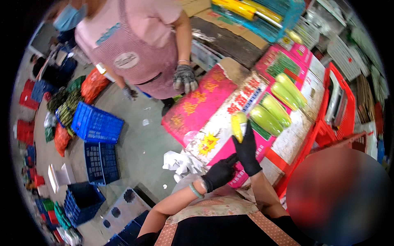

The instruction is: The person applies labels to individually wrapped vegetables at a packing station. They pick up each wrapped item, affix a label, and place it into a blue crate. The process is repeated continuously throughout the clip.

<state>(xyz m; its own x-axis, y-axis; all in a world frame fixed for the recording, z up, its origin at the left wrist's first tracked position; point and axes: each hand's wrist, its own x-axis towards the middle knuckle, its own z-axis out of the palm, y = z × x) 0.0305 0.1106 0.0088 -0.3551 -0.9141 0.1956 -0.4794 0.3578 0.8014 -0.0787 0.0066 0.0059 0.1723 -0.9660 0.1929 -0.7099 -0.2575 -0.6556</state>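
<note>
My right hand (247, 151), in a black glove, grips a yellow ear of corn (238, 124) and holds it on a pink and white carton (213, 135). My left hand (219, 173), also in a black glove, rests just below it with its fingers curled, touching the right wrist and holding nothing I can see. A green bangle sits on my left wrist. Several corn ears in pale green husks (276, 107) lie in a row on the carton to the right of the yellow one.
A person in a pink apron with grey gloves (184, 78) stands across the carton. Blue crates (96, 123) sit on the concrete floor at left. A red crate (338, 110) is at right, a teal crate with wrapped corn (262, 14) behind.
</note>
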